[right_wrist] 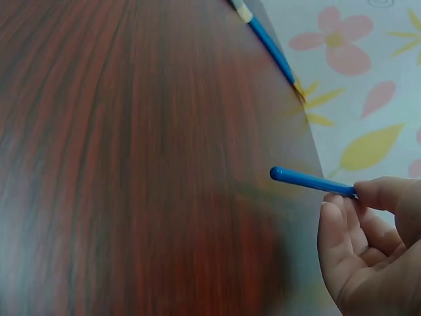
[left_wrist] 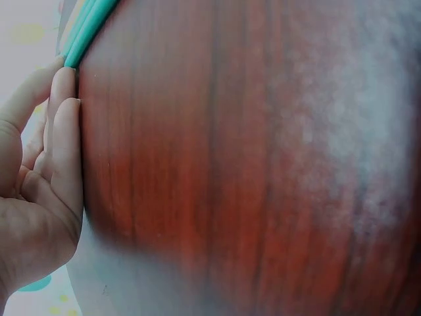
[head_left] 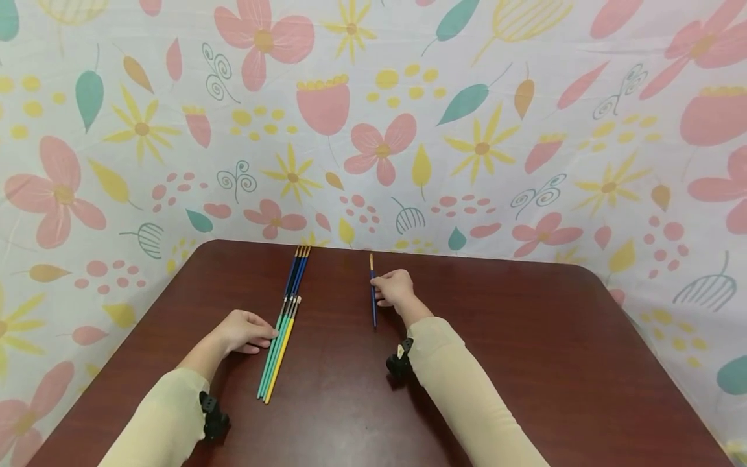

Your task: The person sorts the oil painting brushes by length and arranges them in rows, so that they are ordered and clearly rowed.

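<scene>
In the head view my right hand (head_left: 395, 289) pinches a blue paintbrush (head_left: 373, 299) between thumb and fingers, tip pointing to the table's far edge. The right wrist view shows its rounded blue handle end (right_wrist: 296, 178) sticking out of the right hand (right_wrist: 368, 243). My left hand (head_left: 244, 331) rests at the left side of two green paintbrushes (head_left: 273, 357), fingertips touching the nearer one. In the left wrist view, the fingertips of the left hand (left_wrist: 49, 151) meet the green handles (left_wrist: 89, 29). A yellow paintbrush (head_left: 283, 353) lies alongside the green ones.
Several blue paintbrushes (head_left: 297, 272) lie side by side beyond the green and yellow ones, reaching the far edge. The dark red-brown wooden table (head_left: 496, 337) has rounded far corners. A floral cloth (head_left: 408, 149) hangs behind it.
</scene>
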A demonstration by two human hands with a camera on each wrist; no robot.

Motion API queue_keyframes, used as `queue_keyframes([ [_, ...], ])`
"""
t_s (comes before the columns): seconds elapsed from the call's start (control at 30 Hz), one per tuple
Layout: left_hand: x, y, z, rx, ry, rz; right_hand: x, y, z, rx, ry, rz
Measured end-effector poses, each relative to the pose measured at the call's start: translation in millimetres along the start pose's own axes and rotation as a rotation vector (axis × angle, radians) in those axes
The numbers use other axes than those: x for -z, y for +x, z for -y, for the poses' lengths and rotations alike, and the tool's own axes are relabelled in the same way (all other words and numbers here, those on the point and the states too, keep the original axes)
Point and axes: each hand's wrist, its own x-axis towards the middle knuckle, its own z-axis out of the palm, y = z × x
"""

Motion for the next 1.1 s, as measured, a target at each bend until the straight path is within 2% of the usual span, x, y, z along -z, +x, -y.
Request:
queue_keyframes([
  [0.47,-0.2,-3.7,1.2,-0.033,0.015,0.026,-52.8,4.7,25.5,-0.047,0.185,0.091],
  [0.67,-4.8,-7.1,2.5,-0.039,0.005,-0.013,-69.3,10.7,29.1,-0.055,0.200,0.084],
  [0.93,-3.6,-11.1,4.6,-0.056,0.023,-0.026,-91.4,23.2,33.0,-0.080,0.228,0.087],
  [1.1,-4.9,-9.3,3.8,-0.058,0.004,-0.001,-99.5,31.9,36.1,-0.119,0.228,0.061],
])
